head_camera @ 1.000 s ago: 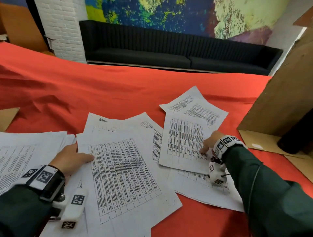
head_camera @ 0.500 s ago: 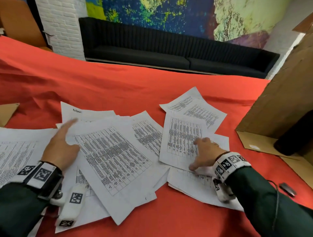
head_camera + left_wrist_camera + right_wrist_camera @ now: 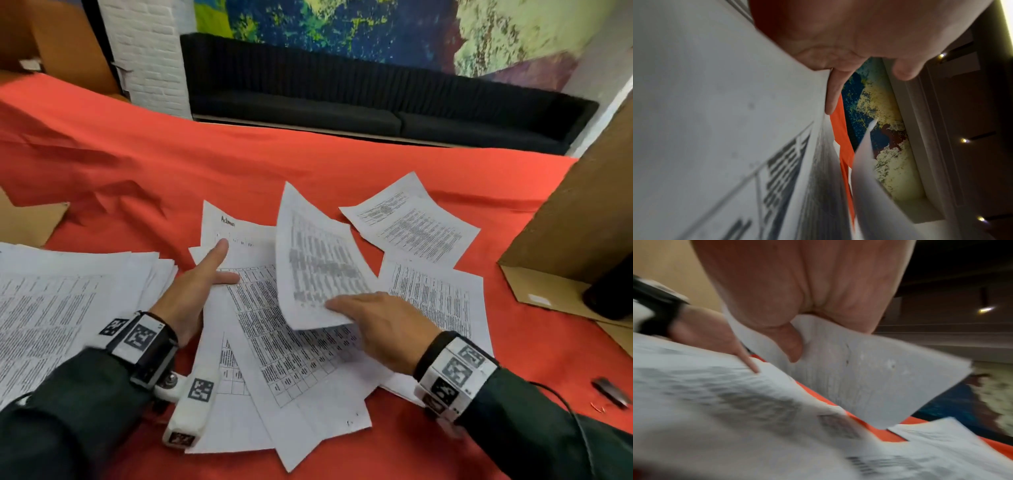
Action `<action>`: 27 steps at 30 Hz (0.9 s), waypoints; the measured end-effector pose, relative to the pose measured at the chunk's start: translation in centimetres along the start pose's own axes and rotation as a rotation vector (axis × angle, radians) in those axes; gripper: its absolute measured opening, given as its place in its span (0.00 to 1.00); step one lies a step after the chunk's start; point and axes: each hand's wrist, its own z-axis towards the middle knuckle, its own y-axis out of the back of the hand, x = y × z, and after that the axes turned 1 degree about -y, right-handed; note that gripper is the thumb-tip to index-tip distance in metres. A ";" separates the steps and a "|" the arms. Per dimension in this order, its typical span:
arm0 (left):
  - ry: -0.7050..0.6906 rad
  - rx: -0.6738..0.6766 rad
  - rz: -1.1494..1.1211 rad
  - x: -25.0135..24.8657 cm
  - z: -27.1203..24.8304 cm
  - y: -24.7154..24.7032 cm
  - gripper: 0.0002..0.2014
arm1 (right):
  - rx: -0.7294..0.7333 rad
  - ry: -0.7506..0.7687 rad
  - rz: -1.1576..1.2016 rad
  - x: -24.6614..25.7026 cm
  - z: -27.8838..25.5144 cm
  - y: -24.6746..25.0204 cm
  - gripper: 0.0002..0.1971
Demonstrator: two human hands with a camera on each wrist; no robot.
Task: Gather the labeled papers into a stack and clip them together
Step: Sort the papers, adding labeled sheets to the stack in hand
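Printed sheets lie scattered on the red cloth (image 3: 308, 161). A loose central pile (image 3: 294, 363) has a sheet with a handwritten label (image 3: 227, 221) at its far end. My left hand (image 3: 209, 274) lies flat on that pile with fingers straight, and its palm (image 3: 838, 32) is against the paper (image 3: 715, 113). My right hand (image 3: 346, 306) pinches one raised sheet (image 3: 315, 260) by its near edge, tilted up over the pile. The thumb (image 3: 793, 345) is under that raised sheet (image 3: 869, 378). More sheets (image 3: 435, 298) lie at the right. A black binder clip (image 3: 611, 392) sits near my right forearm.
A separate thick stack of papers (image 3: 51, 308) lies at the left. A cardboard box (image 3: 582, 212) stands at the right with a black cylinder (image 3: 613, 291) on its flap. A cardboard piece (image 3: 24, 222) lies at the far left. A black sofa is beyond the table.
My right hand, which pressed flat on a sheet at the right, has taken hold of it, lifted it and carried it left over the pile. The left hand stays on the pile.
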 end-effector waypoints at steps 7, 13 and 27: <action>-0.588 -0.167 0.546 -0.9 -2.1 -2.7 0.21 | 0.197 0.223 0.166 4.0 -1.7 -1.4 0.34; -0.991 0.010 0.152 -8.1 -6.1 -3.2 0.49 | -0.554 -0.277 0.843 -1.3 0.0 3.0 0.51; -1.093 -0.389 0.300 -10.4 -6.5 -6.7 0.23 | -0.969 -0.087 1.105 1.1 3.2 9.4 0.22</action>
